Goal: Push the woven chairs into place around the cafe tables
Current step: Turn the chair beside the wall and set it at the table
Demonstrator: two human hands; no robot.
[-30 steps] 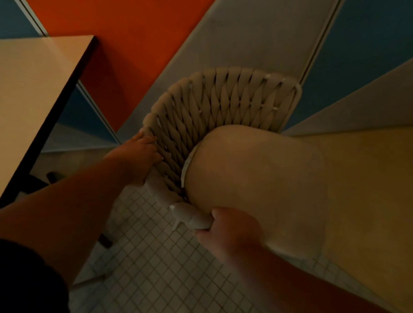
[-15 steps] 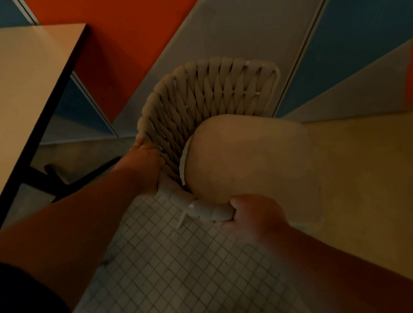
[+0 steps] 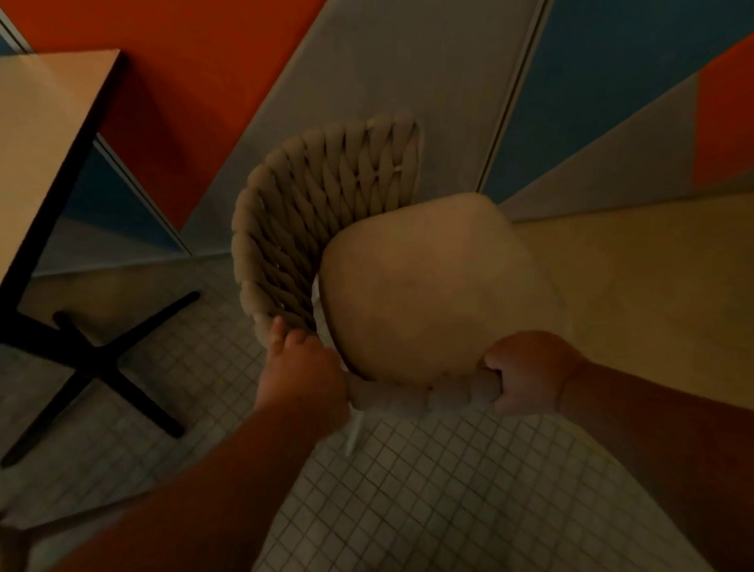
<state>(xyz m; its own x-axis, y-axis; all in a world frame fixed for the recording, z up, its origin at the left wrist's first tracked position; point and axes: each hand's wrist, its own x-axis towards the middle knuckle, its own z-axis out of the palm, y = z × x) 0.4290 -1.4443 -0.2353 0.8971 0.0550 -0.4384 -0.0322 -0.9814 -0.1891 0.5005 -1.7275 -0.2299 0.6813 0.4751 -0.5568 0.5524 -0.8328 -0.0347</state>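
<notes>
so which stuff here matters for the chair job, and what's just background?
In play: woven chair, its seat cushion, left hand, right hand, cafe table, table's black cross base.

Background: tiled floor, coloured wall panels.

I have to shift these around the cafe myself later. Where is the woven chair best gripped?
Grip the rope-wrapped rim, from outside the curved back. The woven chair offers a thick rounded rail there: the left hand holds its corner, the right hand its end, either side of the seat cushion.
</notes>
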